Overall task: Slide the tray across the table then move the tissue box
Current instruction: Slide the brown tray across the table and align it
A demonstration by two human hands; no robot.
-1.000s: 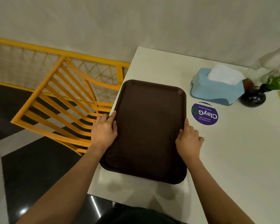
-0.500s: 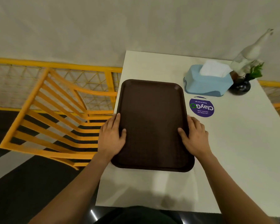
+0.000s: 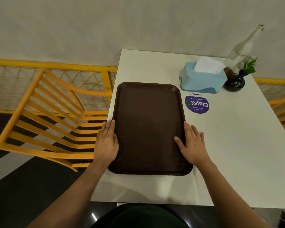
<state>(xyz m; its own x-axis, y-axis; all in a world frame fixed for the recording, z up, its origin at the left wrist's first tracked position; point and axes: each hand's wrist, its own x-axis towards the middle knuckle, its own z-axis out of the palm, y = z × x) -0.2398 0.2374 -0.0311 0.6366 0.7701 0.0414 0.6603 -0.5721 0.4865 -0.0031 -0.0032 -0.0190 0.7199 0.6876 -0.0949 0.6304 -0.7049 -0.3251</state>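
Note:
A dark brown tray (image 3: pixel 148 125) lies flat on the white table (image 3: pixel 234 145), along its left edge. My left hand (image 3: pixel 106 142) grips the tray's left rim, fingers flat along it. My right hand (image 3: pixel 193 143) grips the right rim, thumb resting inside the tray. A light blue tissue box (image 3: pixel 202 79) with white tissue sticking out stands beyond the tray's far right corner, a small gap apart from it.
A round purple sticker (image 3: pixel 197 104) lies on the table between tray and tissue box. A dark round vase with green leaves (image 3: pixel 235 80) and a clear bottle (image 3: pixel 242 50) stand right of the box. An orange slatted chair (image 3: pixel 56 119) sits left of the table.
The tray has straightened from a slant and now lies square to the table's left edge. Both hands stayed on its rims; the view shifted so more of the table's right side shows.

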